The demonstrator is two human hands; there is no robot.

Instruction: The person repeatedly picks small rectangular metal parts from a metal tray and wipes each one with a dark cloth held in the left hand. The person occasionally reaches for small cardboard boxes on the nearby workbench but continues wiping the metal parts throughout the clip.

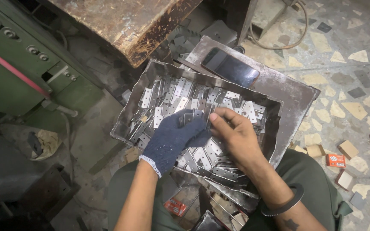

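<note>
Roughly mid-job, by the look of it: the metal tray [138, 112] at frame centre holds a big loose heap of flat metal plates [180, 92], pointing every which way, so most of the sorting looks left to do. No finished stack is visible that I can pick out.

The left hand [174, 139], in a dark blue knit glove, is curled around a small bunch of plates [192, 116] at centre frame, just above the heap. The right hand [233, 133], bare, meets it from the right, fingers pinched narrow on the bunch's edge. Both hands touch the same bunch.

The held plates seem stacked face to face, long axis roughly vertical in the frame, upper ends toward the tray's far wall; the exact tilt is hard to tell, the glove hides most of them.

A dark phone [231, 67] lies on a metal sheet [287, 92] at upper right, just beyond the tray. 2 small orange boxes [335, 160] lie on the floor, right and lower centre.
</note>
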